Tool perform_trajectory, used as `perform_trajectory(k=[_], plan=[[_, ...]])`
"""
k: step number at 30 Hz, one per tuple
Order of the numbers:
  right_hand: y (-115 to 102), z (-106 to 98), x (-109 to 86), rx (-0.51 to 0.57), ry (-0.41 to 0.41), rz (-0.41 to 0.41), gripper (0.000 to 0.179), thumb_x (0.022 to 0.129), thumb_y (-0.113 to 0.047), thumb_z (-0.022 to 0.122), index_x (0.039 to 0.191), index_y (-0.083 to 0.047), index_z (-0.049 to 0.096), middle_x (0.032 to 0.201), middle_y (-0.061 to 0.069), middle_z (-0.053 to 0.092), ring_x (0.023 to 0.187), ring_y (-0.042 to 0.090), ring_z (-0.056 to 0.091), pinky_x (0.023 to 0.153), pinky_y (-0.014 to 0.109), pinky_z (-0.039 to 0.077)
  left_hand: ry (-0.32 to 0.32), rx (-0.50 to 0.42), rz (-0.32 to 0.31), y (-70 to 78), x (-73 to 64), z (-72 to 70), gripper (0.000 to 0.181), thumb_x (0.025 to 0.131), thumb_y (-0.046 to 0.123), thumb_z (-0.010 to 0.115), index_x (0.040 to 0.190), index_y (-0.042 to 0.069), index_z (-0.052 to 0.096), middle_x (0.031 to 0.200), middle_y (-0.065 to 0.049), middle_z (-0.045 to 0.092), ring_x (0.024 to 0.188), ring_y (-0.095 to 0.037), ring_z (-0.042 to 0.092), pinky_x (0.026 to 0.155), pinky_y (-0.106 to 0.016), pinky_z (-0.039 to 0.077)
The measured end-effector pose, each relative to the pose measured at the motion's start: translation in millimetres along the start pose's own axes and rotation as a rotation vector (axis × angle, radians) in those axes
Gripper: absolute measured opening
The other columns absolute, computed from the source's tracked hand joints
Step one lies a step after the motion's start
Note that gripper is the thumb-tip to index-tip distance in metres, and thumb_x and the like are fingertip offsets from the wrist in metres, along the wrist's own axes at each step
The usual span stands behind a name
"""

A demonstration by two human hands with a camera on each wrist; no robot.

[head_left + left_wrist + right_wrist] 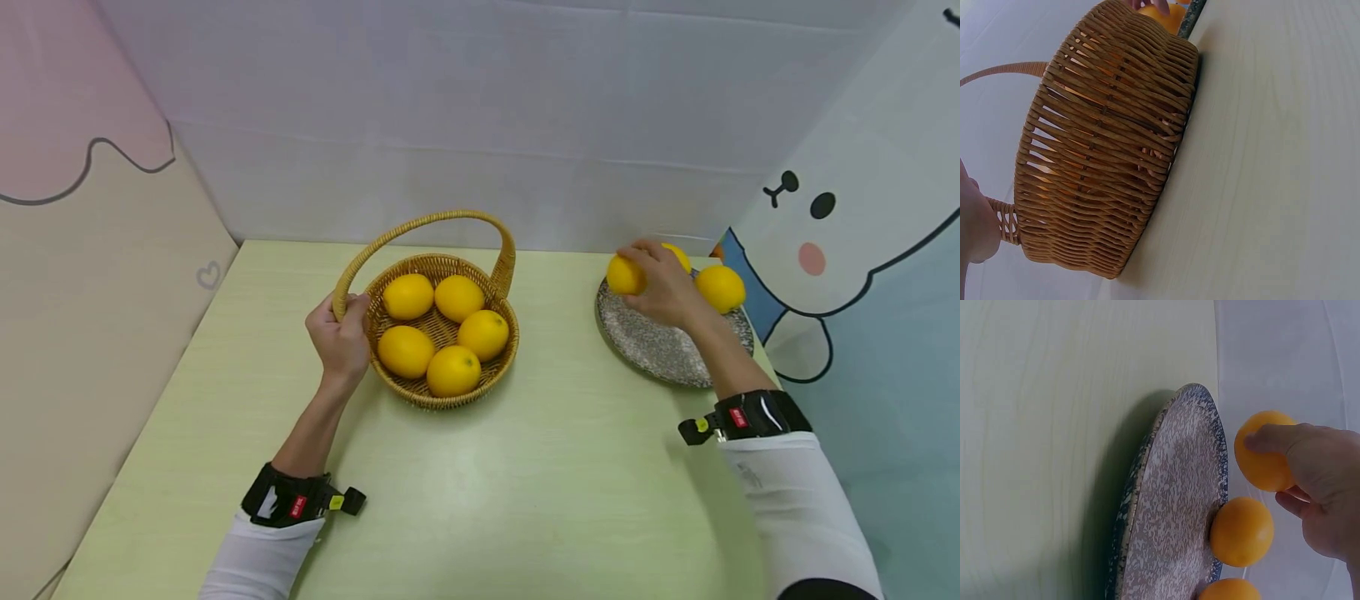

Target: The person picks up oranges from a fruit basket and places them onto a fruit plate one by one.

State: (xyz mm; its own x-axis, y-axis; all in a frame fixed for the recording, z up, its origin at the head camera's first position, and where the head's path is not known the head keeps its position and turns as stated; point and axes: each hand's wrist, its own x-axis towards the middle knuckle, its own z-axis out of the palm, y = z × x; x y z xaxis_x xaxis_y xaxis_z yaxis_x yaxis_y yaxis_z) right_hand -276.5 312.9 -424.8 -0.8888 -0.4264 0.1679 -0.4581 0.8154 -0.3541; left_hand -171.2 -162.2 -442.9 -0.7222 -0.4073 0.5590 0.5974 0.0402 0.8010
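My left hand grips the left end of the arched handle on a wicker basket. Several yellow lemons lie inside the basket. Over the far left part of a speckled grey plate, my right hand holds a lemon between thumb and fingers. In the right wrist view that lemon is raised above the plate's surface. Two more lemons rest on the plate: one at the right, the other partly hidden behind the hand.
The basket and plate stand on a pale green table, the plate close to its far right corner. A white cloth wall rises behind the far edge. Printed panels border the right and left sides.
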Motion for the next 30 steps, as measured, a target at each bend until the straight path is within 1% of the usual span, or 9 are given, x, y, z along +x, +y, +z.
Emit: perform_trajectory(k=[5, 8, 16, 24, 30], plan=[[6, 3, 3.5, -0.054, -0.031, -0.001, 0.078, 0.081, -0.004, 0.082, 0.151, -0.001, 0.047, 0.149, 0.027, 0.036, 0.128, 0.048, 0.038, 0.102, 0.067, 0.038, 0.002, 0.000, -0.022, -0.8, -0.6, -0.9, 0.036, 0.095, -0.008, 0.059, 0.063, -0.014, 0.043, 0.048, 0.009, 0.038, 0.039, -0.007, 0.029, 0.036, -0.019, 0.019], [8, 5, 5.4, -0.082, -0.040, -0.008, 0.078, 0.081, -0.004, 0.082, 0.150, 0.000, 0.048, 0.149, 0.028, 0.036, 0.129, 0.049, 0.037, 0.102, 0.067, 0.037, 0.008, -0.013, -0.035, -0.9, -1.0, -1.0, 0.036, 0.095, -0.007, 0.060, 0.064, -0.017, 0.043, 0.048, 0.008, 0.038, 0.039, -0.007, 0.029, 0.036, -0.020, 0.018], [13, 8, 7.8, -0.139, -0.047, -0.018, 0.076, 0.080, -0.004, 0.083, 0.148, 0.001, 0.049, 0.148, 0.030, 0.036, 0.128, 0.050, 0.037, 0.104, 0.066, 0.036, -0.002, -0.019, 0.001, -2.7, 0.2, -1.0, 0.034, 0.094, -0.014, 0.056, 0.062, -0.014, 0.042, 0.046, 0.010, 0.038, 0.038, -0.006, 0.027, 0.035, -0.021, 0.018], [16, 12, 9.7, -0.165, -0.056, -0.013, 0.076, 0.082, -0.006, 0.083, 0.149, 0.001, 0.048, 0.149, 0.031, 0.036, 0.128, 0.051, 0.037, 0.105, 0.066, 0.034, -0.002, -0.013, 0.001, -3.3, 0.4, -1.0, 0.033, 0.094, -0.013, 0.056, 0.063, -0.014, 0.044, 0.047, 0.011, 0.037, 0.039, -0.007, 0.027, 0.035, -0.021, 0.018], [18, 15, 12.1, -0.176, -0.063, -0.013, 0.074, 0.084, -0.005, 0.081, 0.149, 0.002, 0.048, 0.150, 0.032, 0.035, 0.129, 0.052, 0.036, 0.106, 0.066, 0.033, -0.008, -0.003, 0.000, -3.5, 0.6, -1.3, 0.036, 0.094, -0.008, 0.057, 0.061, -0.009, 0.043, 0.047, 0.011, 0.037, 0.038, -0.007, 0.027, 0.035, -0.021, 0.018]])
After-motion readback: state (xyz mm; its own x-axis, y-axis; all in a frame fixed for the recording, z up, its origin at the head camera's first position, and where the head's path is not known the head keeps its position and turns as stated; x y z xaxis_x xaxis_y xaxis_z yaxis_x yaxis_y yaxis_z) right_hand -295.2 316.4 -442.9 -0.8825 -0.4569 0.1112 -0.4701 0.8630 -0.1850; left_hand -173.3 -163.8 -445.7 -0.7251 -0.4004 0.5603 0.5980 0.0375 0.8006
